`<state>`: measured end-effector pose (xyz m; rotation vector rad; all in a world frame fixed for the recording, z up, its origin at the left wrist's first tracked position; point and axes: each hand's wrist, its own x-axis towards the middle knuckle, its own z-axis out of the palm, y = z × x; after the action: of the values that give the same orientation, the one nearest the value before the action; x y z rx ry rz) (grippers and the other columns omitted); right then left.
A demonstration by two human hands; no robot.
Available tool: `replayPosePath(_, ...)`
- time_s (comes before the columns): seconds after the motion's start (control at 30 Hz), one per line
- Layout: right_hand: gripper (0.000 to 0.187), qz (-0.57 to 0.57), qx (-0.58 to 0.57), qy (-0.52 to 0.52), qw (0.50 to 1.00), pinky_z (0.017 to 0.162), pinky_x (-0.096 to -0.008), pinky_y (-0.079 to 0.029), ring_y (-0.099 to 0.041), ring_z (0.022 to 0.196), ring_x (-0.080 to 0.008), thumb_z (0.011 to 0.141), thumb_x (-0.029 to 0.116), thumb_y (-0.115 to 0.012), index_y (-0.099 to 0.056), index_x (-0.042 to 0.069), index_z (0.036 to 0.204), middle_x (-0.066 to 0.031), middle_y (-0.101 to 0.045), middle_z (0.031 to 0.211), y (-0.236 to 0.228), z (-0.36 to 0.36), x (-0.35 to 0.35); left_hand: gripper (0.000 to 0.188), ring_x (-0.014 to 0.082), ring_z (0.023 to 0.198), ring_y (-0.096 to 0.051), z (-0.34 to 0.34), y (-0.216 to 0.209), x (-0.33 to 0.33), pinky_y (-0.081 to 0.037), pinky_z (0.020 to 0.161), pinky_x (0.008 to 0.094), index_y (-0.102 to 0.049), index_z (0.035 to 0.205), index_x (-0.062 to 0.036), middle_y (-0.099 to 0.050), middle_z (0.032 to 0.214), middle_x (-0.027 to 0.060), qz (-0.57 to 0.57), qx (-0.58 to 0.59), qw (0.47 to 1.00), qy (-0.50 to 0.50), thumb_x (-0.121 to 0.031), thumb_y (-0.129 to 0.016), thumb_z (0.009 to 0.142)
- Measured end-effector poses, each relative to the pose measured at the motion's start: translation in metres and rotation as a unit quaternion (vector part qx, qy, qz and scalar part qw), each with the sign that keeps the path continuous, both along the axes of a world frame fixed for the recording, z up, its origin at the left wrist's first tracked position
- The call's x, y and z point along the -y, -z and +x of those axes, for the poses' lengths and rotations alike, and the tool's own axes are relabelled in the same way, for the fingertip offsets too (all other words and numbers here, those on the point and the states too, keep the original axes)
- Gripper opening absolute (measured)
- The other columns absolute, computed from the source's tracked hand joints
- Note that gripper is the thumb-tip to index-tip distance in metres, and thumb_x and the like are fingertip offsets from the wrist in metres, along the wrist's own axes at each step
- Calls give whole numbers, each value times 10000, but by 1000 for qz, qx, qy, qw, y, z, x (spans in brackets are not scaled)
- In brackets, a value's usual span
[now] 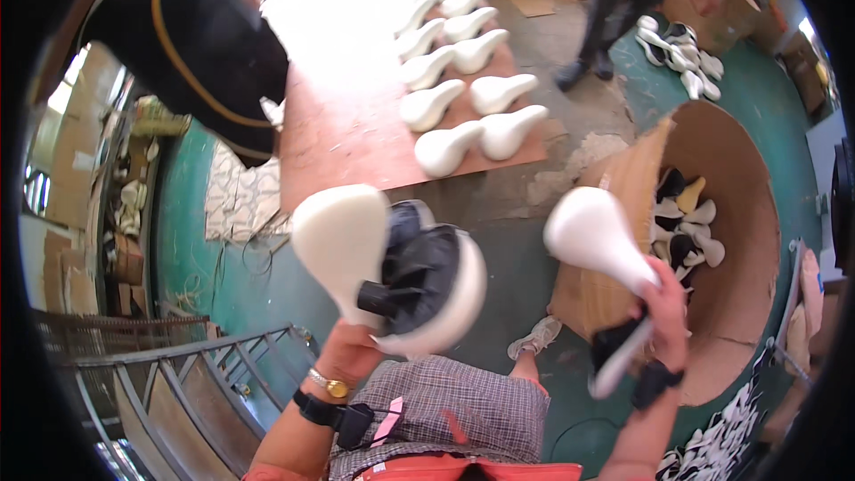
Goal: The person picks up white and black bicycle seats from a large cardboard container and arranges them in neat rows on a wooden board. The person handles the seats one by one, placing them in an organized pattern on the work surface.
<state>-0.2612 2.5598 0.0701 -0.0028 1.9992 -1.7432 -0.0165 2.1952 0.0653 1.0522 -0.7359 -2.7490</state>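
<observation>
My left hand (350,354) is closed around the narrow ends of white bicycle saddles. One white saddle (340,236) stands up with its smooth wide end on top. Beside it another saddle (470,285) shows its black underside; whether a further one is tucked in there I cannot tell. On the right, my right hand (668,312) grips the nose of a white saddle (590,230), whose broad end points up and to the left. Below that hand hangs a second white saddle (614,372) with a dark underside, partly hidden by the fingers. Both hands are raised above my lap.
Two rows of white saddles (445,147) line the right side of a reddish table (343,156). A large cardboard box (735,303) with saddles inside tilts open at right. Metal railing (187,356) stands at left. Another person's dark-clad legs (608,13) and a dark-clothed person (191,44) are beyond.
</observation>
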Motion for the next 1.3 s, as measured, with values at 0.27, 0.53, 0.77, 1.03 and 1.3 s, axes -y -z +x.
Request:
replayPosePath(0.27, 331, -23, -10, -258, 966, 461, -225, -406, -498, 498, -83, 895, 192, -571, -555, 15, 1174, -24, -591, 804, 124, -42, 369, 595, 385, 828, -619, 105, 32, 153, -547, 687, 444, -501, 1164, 62, -600, 1008, 202, -93, 50, 976, -192, -89, -501, 588)
replayPosePath(0.53, 433, 87, -1, -212, 973, 468, -266, -436, -513, 489, -115, 851, 267, -659, -558, -22, 1157, -88, -600, 776, 222, -99, 442, 553, 380, 829, -616, 51, 89, 192, -524, 711, 446, -517, 1150, 67, -606, 980, 208, -37, 37, 973, -225, -93, -520, 620)
replayPosePath(0.77, 312, -77, 140, 41, 986, 451, -260, -408, -443, 447, -108, 872, 318, -641, -577, 26, 785, 26, -396, 492, 133, -146, 452, 552, 379, 848, -621, -9, 99, 216, -522, 722, 445, -525, 1139, 75, -613, 980, 219, 10, 20, 971, -239, -105, -525, 617)
replayPosePath(1.03, 406, -88, 183, 359, 911, 736, -395, -485, -570, 806, -243, 839, 375, -655, -554, -12, 910, -131, -589, 921, 245, -200, 591, 528, 407, 870, -618, -64, 99, 238, -531, 726, 467, -523, 1131, 78, -609, 989, 233, 44, -11, 967, -249, -101, -521, 635)
replayPosePath(1.3, 377, 24, 160, 139, 977, 469, -356, -449, -600, 630, -207, 796, 301, -683, -569, -26, 943, -143, -612, 872, 276, -204, 598, 439, 432, 892, -609, -86, 119, 283, -540, 748, 488, -515, 1127, 89, -602, 1017, 244, 73, -7, 967, -245, -79, -491, 722)
